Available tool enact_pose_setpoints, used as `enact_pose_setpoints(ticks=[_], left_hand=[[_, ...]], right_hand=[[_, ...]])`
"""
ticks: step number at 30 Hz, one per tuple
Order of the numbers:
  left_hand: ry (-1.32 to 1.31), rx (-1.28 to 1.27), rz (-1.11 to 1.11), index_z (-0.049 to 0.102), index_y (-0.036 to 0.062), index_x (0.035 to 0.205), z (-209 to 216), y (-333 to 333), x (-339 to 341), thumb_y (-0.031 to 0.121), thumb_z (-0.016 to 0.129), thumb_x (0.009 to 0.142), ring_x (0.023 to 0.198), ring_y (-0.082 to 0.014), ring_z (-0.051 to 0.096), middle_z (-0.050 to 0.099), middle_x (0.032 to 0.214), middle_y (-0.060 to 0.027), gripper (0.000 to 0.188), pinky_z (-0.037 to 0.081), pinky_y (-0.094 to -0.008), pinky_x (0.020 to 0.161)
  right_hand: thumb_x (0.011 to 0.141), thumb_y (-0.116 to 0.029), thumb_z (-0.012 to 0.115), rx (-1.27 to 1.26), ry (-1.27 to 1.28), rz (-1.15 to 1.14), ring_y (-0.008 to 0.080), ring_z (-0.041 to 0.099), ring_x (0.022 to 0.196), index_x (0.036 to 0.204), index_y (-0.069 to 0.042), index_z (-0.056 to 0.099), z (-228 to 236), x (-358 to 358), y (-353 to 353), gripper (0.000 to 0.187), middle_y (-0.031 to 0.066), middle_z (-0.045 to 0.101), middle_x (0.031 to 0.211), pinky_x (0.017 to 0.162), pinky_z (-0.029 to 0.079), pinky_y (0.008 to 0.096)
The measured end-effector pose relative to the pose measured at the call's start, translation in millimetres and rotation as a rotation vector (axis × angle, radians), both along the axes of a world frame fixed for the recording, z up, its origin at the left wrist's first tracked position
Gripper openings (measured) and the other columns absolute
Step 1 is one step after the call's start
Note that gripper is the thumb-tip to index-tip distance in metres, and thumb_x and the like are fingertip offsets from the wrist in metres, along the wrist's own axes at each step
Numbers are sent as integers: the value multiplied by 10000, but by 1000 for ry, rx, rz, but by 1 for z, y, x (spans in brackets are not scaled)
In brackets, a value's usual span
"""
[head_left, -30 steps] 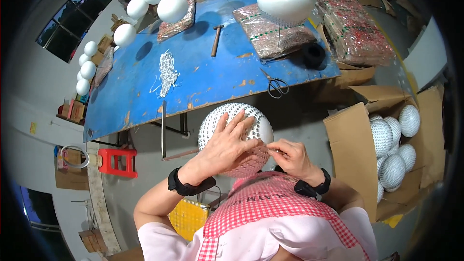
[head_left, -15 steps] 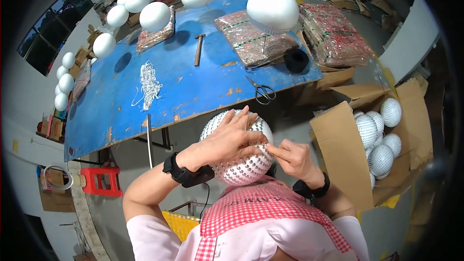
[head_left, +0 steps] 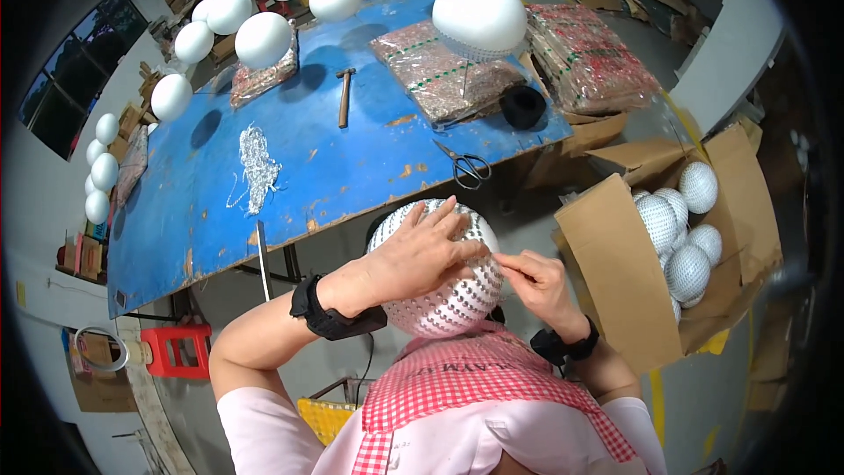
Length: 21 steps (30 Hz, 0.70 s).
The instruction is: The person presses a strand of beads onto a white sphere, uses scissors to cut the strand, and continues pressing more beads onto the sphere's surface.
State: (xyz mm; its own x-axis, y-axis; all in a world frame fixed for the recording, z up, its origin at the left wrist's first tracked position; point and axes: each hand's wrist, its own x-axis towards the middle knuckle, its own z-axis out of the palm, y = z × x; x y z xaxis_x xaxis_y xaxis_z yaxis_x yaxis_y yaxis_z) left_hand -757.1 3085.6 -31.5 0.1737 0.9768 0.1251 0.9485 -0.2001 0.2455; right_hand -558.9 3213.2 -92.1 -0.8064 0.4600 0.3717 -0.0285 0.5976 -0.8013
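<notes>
A large white ball [head_left: 444,303] studded with rows of silvery beads rests against the checked apron at my waist. Across its upper left side lies my left hand [head_left: 420,257], fingers spread and stretched, the index finger pointing toward the ball's right edge. Just right of that edge, my right hand [head_left: 538,285] is closed in a pinch with its fingertips close to the beads; whatever it pinches is too small to make out. Part of the ball's surface is hidden under my left hand.
On the blue table [head_left: 308,158] are scissors [head_left: 466,165], a hammer [head_left: 345,98], silvery bead strings [head_left: 256,167], a black roll [head_left: 522,107] and plastic-wrapped packs [head_left: 444,70]. Several white balls [head_left: 263,40] stand around it. An open carton [head_left: 617,268] holds beaded balls [head_left: 688,271]; a red stool [head_left: 178,353] stands left.
My right hand has drawn slightly right, its fingers now pinched together off the ball's edge. The left hand stays spread on the ball. The whole view has shifted a little.
</notes>
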Motion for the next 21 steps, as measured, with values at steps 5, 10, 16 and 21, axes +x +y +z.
enact_pose_setpoints(ticks=[5, 10, 16, 21], left_hand=[[-225, 12, 8, 592, 149, 1155, -4, 9, 7, 229, 609, 868, 1172, -341, 469, 507, 1185, -150, 299, 371, -491, 967], [-249, -163, 89, 596, 144, 1177, 9, 28, 38, 212, 634, 854, 1169, -337, 470, 513, 1180, -151, 332, 378, -474, 959], [-38, -136, 155, 608, 156, 1169, 20, 46, 75, 216, 640, 843, 1236, -352, 420, 498, 1231, -161, 332, 367, -521, 951], [-98, -182, 255, 555, 185, 1261, 5, 69, 88, 234, 645, 845, 1306, -346, 374, 451, 1328, -172, 428, 298, -557, 1027]], right_hand=[[777, 1, 656, 65, -5, 24, 227, 581, 567, 996, -56, 697, 3, 9, 10, 230, 84, 591, 695, 496, 439, 310], [751, -25, 659, 219, -29, 100, 253, 574, 570, 957, -69, 697, 8, 26, 42, 215, 64, 560, 672, 497, 445, 344], [759, -33, 650, 228, 57, 185, 265, 586, 580, 970, -75, 680, 4, 45, 74, 218, 81, 558, 680, 503, 456, 353], [778, -33, 619, 167, 10, 272, 280, 602, 604, 986, -65, 674, 2, 55, 102, 218, 96, 576, 702, 520, 464, 355]])
